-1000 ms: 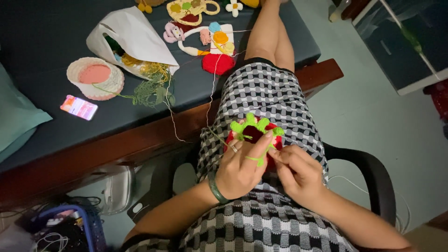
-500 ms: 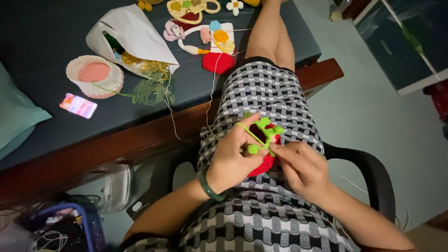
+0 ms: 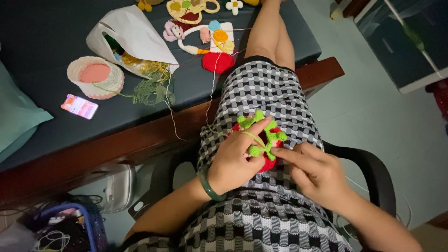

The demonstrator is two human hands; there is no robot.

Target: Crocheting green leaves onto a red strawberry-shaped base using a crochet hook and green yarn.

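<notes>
A red and green crochet piece (image 3: 265,140) sits on the lap, over the checked skirt (image 3: 266,88). The left hand (image 3: 235,158) pinches it, green yarn (image 3: 254,137) looped over a finger. The right hand (image 3: 317,170) touches its edge, seemingly gripping a hidden hook.

Head camera, steeply down, close.

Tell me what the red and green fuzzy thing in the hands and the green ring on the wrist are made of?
The red and green piece looks like crocheted yarn: soft, matte, bumpy stitches, with a yarn strand trailing off. The green bangle looks smooth and glossy, perhaps jade, glass or plastic.
</notes>
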